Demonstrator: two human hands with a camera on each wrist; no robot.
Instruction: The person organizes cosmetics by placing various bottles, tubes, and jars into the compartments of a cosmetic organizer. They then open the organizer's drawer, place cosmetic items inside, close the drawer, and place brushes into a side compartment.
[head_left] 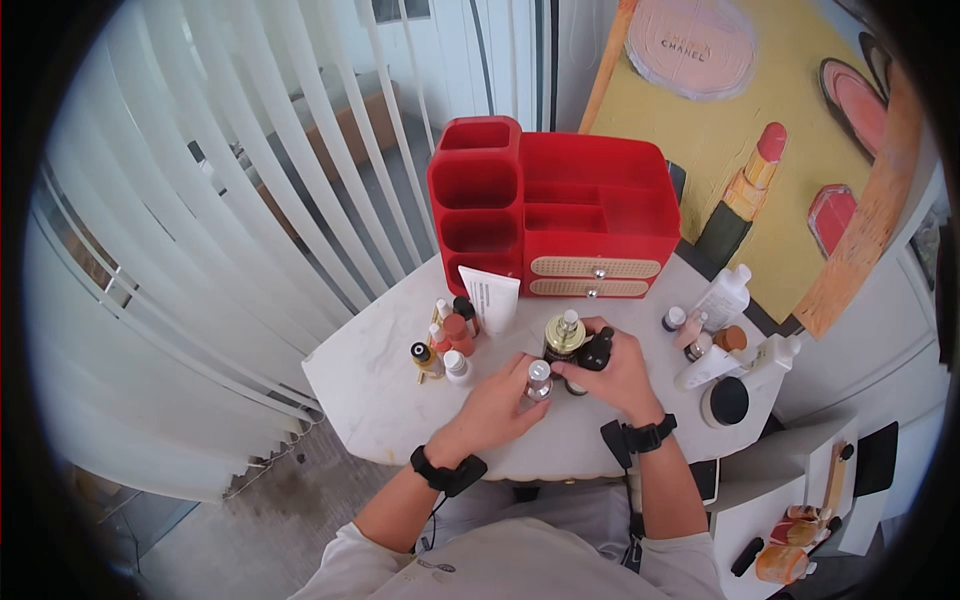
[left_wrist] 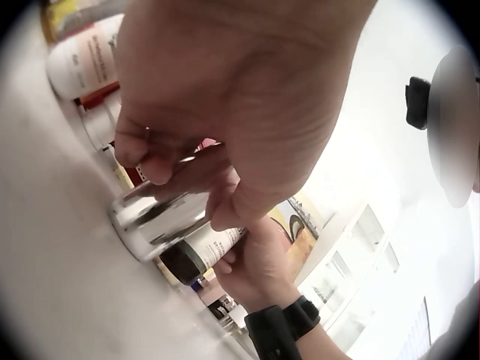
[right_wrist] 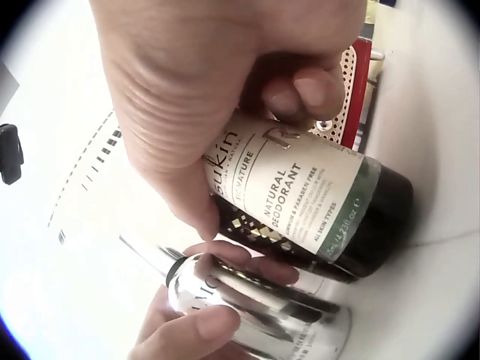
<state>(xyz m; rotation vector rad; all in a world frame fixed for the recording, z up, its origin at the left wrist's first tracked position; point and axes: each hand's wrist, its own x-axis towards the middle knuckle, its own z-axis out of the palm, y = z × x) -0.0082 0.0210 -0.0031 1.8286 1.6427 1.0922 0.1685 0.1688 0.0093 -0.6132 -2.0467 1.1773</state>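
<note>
My left hand (head_left: 495, 405) grips a shiny silver bottle (left_wrist: 154, 225) low over the white tabletop, thumb and fingers round its sides. With my right hand (head_left: 622, 375) I hold a deodorant bottle (right_wrist: 300, 195), which has a cream label, a dark base and a black top. Between the two stands a dark bottle with gold specks (right_wrist: 259, 236); its gold cap (head_left: 566, 335) shows in the head view. The held bottles are side by side, close to this gold-capped one. My palms hide part of each bottle.
A red organizer (head_left: 600, 225) with open compartments and two drawers stands at the back of the white table (head_left: 390, 425). Left are a white tube (head_left: 490, 300) and several small bottles. Right are several bottles and a black-lidded jar (head_left: 725, 402). Blinds hang at the left.
</note>
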